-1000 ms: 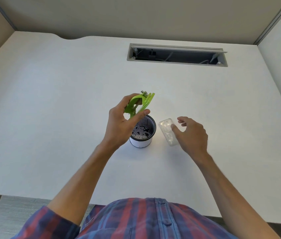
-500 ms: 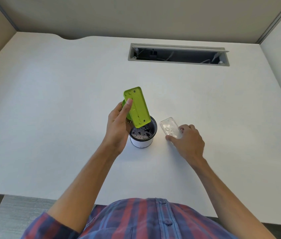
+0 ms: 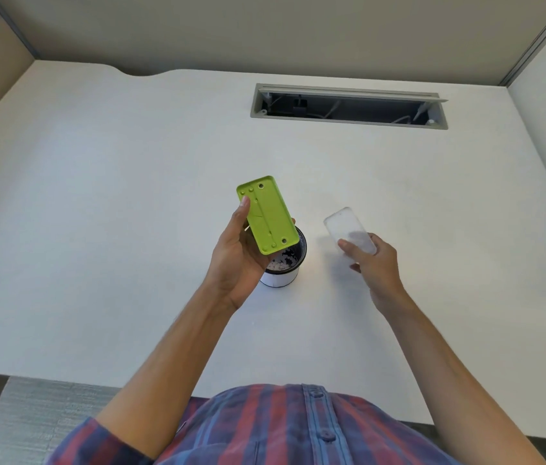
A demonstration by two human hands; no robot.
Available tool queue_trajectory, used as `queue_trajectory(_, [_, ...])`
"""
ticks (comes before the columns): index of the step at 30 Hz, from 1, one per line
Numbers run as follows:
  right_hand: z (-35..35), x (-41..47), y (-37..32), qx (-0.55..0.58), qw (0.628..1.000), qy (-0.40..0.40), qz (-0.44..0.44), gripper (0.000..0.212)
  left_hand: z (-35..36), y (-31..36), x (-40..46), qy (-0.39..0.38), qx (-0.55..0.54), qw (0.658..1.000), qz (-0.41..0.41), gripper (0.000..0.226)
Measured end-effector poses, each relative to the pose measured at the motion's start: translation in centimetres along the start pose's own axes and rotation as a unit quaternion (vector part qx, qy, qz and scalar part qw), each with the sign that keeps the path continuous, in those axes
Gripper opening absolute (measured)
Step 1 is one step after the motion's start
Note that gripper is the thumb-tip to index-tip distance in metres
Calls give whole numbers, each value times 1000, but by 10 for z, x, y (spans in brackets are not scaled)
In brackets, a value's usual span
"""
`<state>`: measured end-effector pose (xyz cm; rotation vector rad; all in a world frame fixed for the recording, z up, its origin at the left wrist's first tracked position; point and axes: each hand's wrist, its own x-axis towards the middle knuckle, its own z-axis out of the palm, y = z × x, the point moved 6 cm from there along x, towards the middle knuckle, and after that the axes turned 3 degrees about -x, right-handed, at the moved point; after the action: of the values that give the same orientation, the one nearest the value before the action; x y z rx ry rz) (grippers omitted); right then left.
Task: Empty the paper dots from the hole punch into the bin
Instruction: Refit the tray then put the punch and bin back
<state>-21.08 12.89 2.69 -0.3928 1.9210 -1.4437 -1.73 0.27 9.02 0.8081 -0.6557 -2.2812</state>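
My left hand (image 3: 236, 260) grips the green hole punch (image 3: 267, 214) with its flat underside turned up toward me, held just above and left of the small round bin (image 3: 284, 268). White paper dots lie inside the bin's dark mesh. My right hand (image 3: 373, 263) pinches the clear plastic tray cover (image 3: 348, 229) at its near end and holds it lifted off the white desk (image 3: 130, 196), to the right of the bin.
An open cable slot (image 3: 348, 107) with wires inside is set into the desk at the back right. Grey partition walls stand behind and to both sides. The desk's front edge runs just before my checked shirt.
The hole punch has been turned in my left hand from edge-on to underside up. My right hand reached the clear cover on the desk, took hold of it and lifted it.
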Motion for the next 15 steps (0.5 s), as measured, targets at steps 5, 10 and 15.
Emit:
queue_trajectory(5, [14,-20,-33,136,987,-82,-7,10,3,-6,-4,-10,-3,1000,-24,53])
queue_trajectory(10, [28,-44,-69,98,987,-79,-95,25,6,-12,-5,-27,-9,999,-46,58])
queue_trajectory(15, [42,-62,-88,-26,975,-42,-218,24,14,-14,-7,-21,24,999,-40,60])
